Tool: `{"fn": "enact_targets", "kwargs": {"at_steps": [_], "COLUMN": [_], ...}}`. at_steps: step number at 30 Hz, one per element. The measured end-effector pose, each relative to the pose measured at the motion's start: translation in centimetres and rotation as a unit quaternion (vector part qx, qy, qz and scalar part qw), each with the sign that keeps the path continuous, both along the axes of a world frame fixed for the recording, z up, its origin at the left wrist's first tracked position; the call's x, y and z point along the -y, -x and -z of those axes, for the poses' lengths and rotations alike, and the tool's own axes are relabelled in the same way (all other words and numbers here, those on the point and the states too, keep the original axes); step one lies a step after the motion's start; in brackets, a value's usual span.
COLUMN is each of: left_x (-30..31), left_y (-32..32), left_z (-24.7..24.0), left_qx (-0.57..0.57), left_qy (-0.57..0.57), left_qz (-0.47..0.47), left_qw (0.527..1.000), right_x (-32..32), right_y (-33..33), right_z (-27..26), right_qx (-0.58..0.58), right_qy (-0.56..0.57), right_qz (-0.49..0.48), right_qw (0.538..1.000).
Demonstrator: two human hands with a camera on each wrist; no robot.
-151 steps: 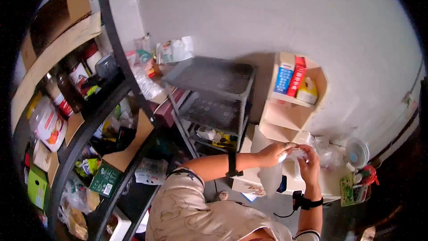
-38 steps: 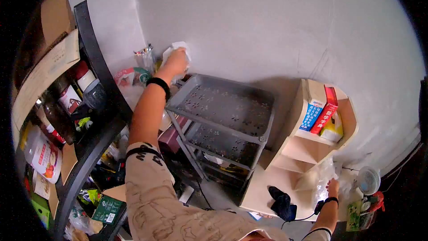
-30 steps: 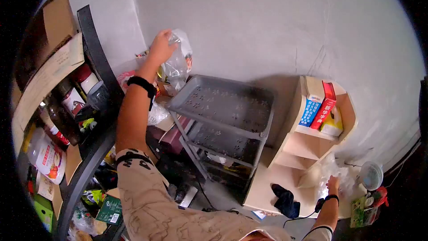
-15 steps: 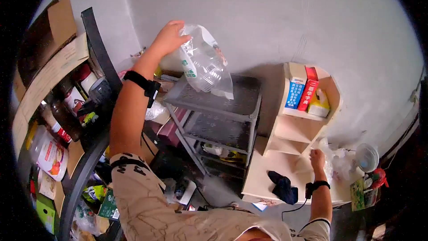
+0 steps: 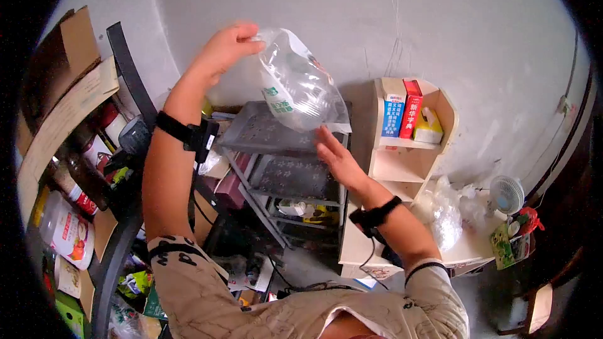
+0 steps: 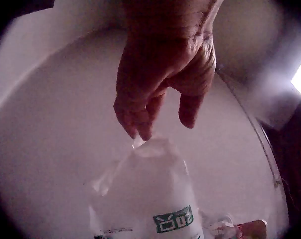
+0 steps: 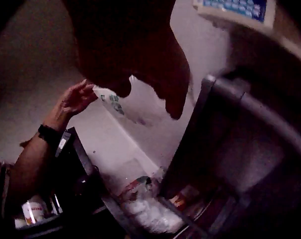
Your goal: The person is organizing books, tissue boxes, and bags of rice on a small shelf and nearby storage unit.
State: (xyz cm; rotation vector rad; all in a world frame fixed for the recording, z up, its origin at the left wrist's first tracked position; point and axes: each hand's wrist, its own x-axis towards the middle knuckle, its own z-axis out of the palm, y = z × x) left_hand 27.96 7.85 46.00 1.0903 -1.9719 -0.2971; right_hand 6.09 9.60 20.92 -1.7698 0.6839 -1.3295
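A clear plastic bag (image 5: 301,85) with green print hangs above the grey tiered rack, clear ridged plastic ware showing inside it. My left hand (image 5: 229,50) holds the bag by its top corner. In the left wrist view the fingertips (image 6: 143,132) pinch the gathered top of the bag (image 6: 150,184), while the thumb stands apart. Beside the bag's lower edge is my right hand (image 5: 339,158), fingers loosely extended and nothing in its grasp. The right wrist view is dark; the right hand (image 7: 140,64) overlaps the bag there.
The grey rack (image 5: 251,141) stands below the bag. To its right, a cream desk shelf (image 5: 402,166) bears books (image 5: 402,113), with plastic bags (image 5: 446,213) and a small fan (image 5: 506,194) beside it. A crowded black shelf (image 5: 122,238) lines the left side.
My left hand has lifted the bag from the corner behind the rack and brought it right, over the rack. My right hand has left the desk and risen to the bag's lower edge.
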Motion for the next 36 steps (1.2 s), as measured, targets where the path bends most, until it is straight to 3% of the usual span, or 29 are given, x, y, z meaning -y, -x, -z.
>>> {"fn": "enact_targets", "kwargs": {"at_steps": [2,3,5,11,15,17,18,21,23,25,28,29,31,34,36], "left_x": [-0.5,-0.9,-1.8,-1.4,-2.4,-2.0,-2.0,-3.0,-4.3,-5.2,-6.9,-7.7,-9.1,-10.7,-12.3], "left_y": [0.3,0.4,0.2,-2.7,-3.9,-4.9,-5.4,-6.5,-6.7,-5.6,-3.6,-2.9,-1.8,-0.6,0.4], "left_z": [1.1,1.6,2.5,5.7,6.8,7.8,8.2,9.8,11.0,12.6,14.6,14.4,13.9,13.7,13.2], "left_qx": [-0.008,-0.009,0.01,-0.056,-0.163,-0.236,-0.235,-0.23,-0.213,-0.194,-0.106,-0.104,0.066,0.072,0.081], "left_qy": [-0.038,-0.037,-0.014,-0.031,-0.1,0.03,0.029,0.005,-0.095,-0.037,0.167,0.163,0.414,0.463,0.484], "left_qz": [-0.006,-0.006,-0.043,-0.024,0.013,0.017,0.019,-0.008,0.05,0.027,-0.096,-0.092,-0.16,-0.145,-0.149], "left_qw": [0.999,0.999,0.999,0.998,0.981,0.971,0.971,0.973,0.971,0.98,0.976,0.977,0.894,0.871,0.858], "right_x": [0.7,0.6,0.5,1.1,-0.2,-0.7,-1.1,-2.7,-3.7,-3.8,-3.0,-3.1,-3.9,-6.2,-7.4], "right_y": [-2.0,-2.7,-3.8,-3.8,-3.4,-2.9,-2.6,-1.5,-0.8,0.2,1.6,1.9,2.7,3.4,3.7], "right_z": [-1.3,-1.8,-2.9,-3.8,-5.0,-5.1,-5.2,-5.6,-5.5,-4.4,-1.5,-1.2,-1.1,-2.3,-1.9], "right_qx": [0.176,0.175,0.303,0.253,0.315,0.329,0.345,0.345,0.336,0.329,0.326,0.336,0.35,0.361,0.309], "right_qy": [-0.078,-0.076,-0.121,-0.112,-0.148,-0.167,-0.184,-0.251,-0.267,-0.285,-0.286,-0.295,-0.304,-0.3,-0.264], "right_qz": [-0.034,-0.034,0.014,-0.026,-0.069,-0.081,-0.092,-0.125,-0.126,-0.127,-0.128,-0.119,-0.107,-0.119,-0.101], "right_qw": [0.981,0.981,0.945,0.961,0.935,0.926,0.916,0.896,0.894,0.891,0.892,0.886,0.88,0.875,0.908]}}
